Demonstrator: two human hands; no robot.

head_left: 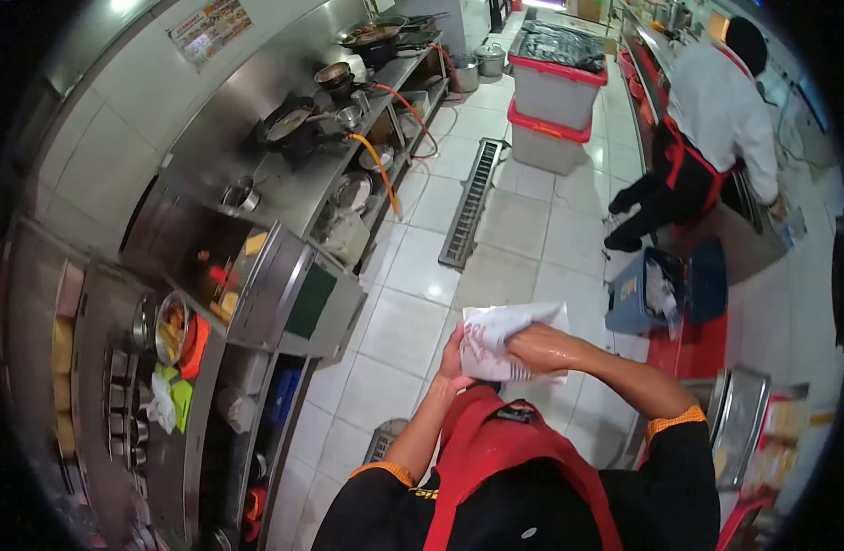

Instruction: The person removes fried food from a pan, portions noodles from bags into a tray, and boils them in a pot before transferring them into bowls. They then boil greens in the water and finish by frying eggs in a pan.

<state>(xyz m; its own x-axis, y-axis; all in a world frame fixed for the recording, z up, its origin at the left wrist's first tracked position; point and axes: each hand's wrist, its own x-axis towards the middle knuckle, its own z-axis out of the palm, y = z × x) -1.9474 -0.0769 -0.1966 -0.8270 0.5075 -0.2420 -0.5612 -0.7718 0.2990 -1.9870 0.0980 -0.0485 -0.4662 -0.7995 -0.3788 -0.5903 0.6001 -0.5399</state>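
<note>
In front of my red apron (509, 436) is a white paper bag (484, 354) with red print, held up at chest height above the floor. My left hand (454, 358) grips its left edge, with the thumb along the side. Across the upper right part of the paper lies my right hand (536, 349), its fingers curled into the folds and partly covered. Whether those fingers are inside the bag or only pinching its outside, I cannot make out. Whatever the bag contains is hidden.
Pans (293, 124) rest on a steel counter (284, 188) along the left wall. Nearer left stands a shelf unit with a food bowl (172, 326). Stacked red-lidded bins (552, 101) are ahead. At the right, a person (715, 119) works near a blue bin (628, 294). A drain grate (472, 202) crosses the floor.
</note>
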